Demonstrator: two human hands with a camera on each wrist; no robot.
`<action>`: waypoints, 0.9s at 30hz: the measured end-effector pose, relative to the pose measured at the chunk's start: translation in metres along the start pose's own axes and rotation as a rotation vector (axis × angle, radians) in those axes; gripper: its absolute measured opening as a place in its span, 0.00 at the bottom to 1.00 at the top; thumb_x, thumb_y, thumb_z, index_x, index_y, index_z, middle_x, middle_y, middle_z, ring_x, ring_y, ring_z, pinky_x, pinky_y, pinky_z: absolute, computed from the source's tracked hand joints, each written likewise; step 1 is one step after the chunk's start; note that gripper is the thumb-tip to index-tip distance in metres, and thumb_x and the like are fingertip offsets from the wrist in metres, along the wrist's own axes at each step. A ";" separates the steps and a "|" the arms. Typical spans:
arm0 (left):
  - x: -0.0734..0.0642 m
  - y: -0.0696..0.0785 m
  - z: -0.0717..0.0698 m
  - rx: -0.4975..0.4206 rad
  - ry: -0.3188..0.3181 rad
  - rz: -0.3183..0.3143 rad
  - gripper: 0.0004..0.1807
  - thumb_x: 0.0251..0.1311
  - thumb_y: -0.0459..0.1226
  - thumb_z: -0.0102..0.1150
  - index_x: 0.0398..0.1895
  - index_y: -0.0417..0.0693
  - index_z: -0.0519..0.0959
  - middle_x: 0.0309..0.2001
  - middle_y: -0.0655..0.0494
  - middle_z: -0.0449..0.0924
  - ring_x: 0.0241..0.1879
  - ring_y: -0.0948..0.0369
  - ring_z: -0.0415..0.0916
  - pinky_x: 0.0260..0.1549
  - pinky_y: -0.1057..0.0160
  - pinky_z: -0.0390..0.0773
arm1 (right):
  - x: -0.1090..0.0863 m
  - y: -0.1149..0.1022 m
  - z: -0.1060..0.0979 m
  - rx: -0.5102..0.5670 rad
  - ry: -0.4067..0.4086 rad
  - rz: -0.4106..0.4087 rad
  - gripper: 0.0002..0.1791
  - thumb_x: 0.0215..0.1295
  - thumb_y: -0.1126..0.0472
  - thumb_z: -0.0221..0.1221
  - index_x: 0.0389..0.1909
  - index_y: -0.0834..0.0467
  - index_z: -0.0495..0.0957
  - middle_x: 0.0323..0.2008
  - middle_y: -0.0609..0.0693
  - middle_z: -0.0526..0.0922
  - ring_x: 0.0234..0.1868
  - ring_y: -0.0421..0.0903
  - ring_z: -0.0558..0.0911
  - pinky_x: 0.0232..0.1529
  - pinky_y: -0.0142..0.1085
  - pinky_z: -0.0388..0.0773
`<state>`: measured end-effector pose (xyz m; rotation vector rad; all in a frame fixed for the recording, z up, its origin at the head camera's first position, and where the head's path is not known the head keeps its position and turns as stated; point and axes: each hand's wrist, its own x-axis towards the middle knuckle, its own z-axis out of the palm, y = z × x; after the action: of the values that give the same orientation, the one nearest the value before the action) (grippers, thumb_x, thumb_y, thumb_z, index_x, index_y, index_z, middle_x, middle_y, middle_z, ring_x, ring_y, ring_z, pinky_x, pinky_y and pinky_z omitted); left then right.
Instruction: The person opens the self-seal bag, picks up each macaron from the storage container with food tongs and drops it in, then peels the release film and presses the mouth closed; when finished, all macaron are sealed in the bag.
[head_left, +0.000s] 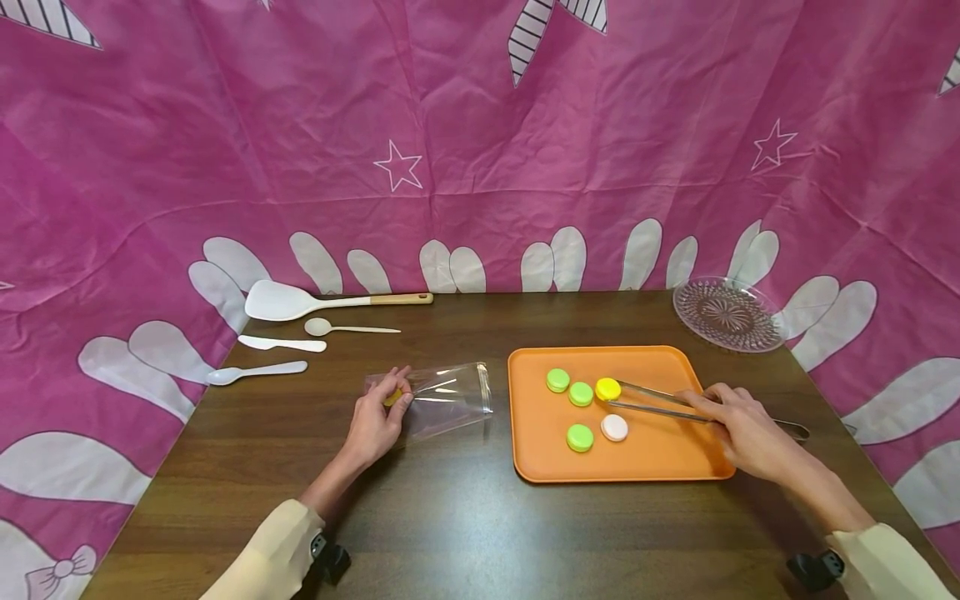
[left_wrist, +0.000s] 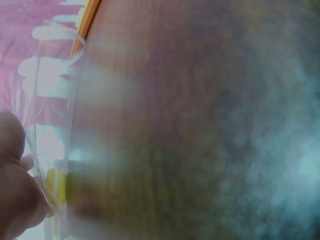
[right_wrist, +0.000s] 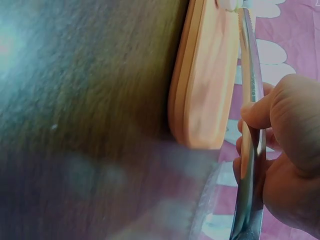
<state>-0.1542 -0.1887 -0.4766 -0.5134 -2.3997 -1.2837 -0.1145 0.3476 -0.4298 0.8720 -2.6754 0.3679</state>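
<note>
My left hand (head_left: pixel 380 421) pinches a clear plastic bag (head_left: pixel 453 404) that lies toward the right on the table, its end facing the tray. Inside the bag, by the fingers, is a yellow macaron (left_wrist: pixel 61 188). My right hand (head_left: pixel 750 429) holds metal tongs (right_wrist: pixel 252 145) over an orange tray (head_left: pixel 540 458). Their tips are at either side of another yellow macaron (head_left: pixel 608 389). Around it on the tray lie green macarons (head_left: pixel 581 394) and one pale pink macaron (head_left: pixel 614 427).
At the back left lie a white spatula (head_left: pixel 279 301) with a wooden handle end, a small cream spoon (head_left: pixel 318 327), a white knife (head_left: pixel 281 343) and a white spoon (head_left: pixel 258 372). A clear patterned plate (head_left: pixel 727 313) stands at the back right. A pink curtain (head_left: pixel 465 125) hangs behind the table.
</note>
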 end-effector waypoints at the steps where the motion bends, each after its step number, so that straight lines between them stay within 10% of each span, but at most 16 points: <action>1: 0.000 0.000 0.000 0.000 0.001 0.002 0.10 0.62 0.22 0.60 0.33 0.44 0.73 0.58 0.36 0.78 0.63 0.35 0.68 0.59 0.24 0.53 | 0.001 -0.001 0.000 0.001 -0.005 0.003 0.38 0.39 0.82 0.65 0.57 0.57 0.78 0.38 0.53 0.76 0.35 0.53 0.73 0.30 0.45 0.67; 27: 0.001 0.001 0.000 -0.006 0.004 0.005 0.10 0.62 0.22 0.60 0.33 0.44 0.73 0.58 0.36 0.78 0.63 0.35 0.68 0.59 0.24 0.54 | 0.057 -0.036 0.013 0.072 -0.042 -0.084 0.36 0.47 0.83 0.64 0.60 0.57 0.78 0.36 0.49 0.74 0.38 0.50 0.71 0.36 0.45 0.68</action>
<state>-0.1544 -0.1881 -0.4750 -0.5184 -2.3907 -1.2890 -0.1391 0.2848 -0.4156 1.0200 -2.6677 0.4335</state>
